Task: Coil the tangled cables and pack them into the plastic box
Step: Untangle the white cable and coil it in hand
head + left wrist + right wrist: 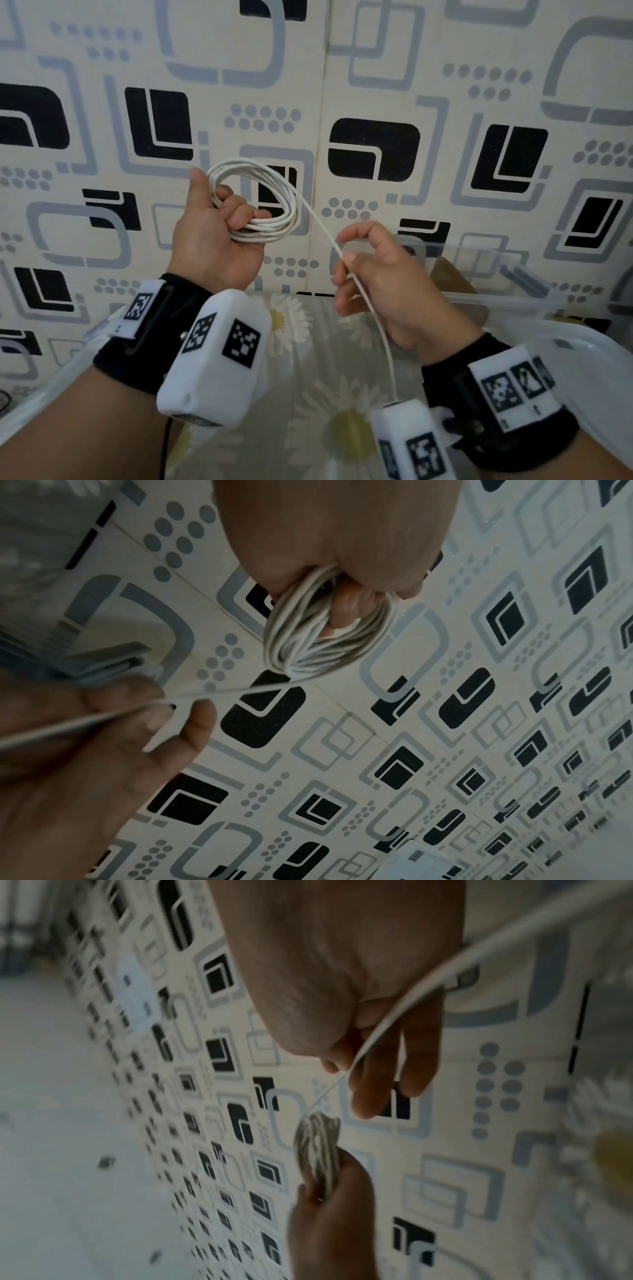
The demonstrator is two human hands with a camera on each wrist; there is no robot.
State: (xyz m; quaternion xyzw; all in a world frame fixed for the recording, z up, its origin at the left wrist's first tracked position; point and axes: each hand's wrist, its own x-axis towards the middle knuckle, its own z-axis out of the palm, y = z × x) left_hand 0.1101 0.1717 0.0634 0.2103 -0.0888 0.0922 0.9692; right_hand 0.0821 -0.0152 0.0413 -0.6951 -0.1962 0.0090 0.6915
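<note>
My left hand is raised in front of the wall and grips a white cable coil of several loops, its fingers curled through the ring. One loose white strand leaves the coil and runs down to my right hand, which pinches it between thumb and forefinger. Below that hand the strand hangs on towards my right wrist. The coil shows edge-on in the right wrist view. A clear plastic box stands at the right, behind my right hand.
A table with a daisy-print cloth lies below my hands. The wall behind has black and grey square patterns. A clear lid or container edge runs along the left side.
</note>
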